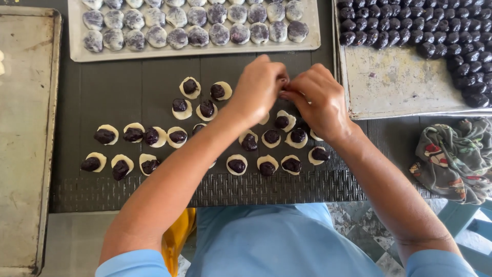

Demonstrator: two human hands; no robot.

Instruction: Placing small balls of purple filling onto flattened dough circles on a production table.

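Leftmost: bare metal tray [25,154], then dough discs with dark filling [154,136] in rows on dark mat [215,190]. Above, pale tray [200,51] of closed, floured balls. Centre: left hand [259,87] and right hand [320,100] meet fingertip to fingertip, pinched shut on small filled piece [283,82], mostly hidden. Judgement: gather dough edge evenly over filling, pinch seam fully, keep filling off seam. Right: tray of dark filling balls [410,31], patterned cloth [453,154].
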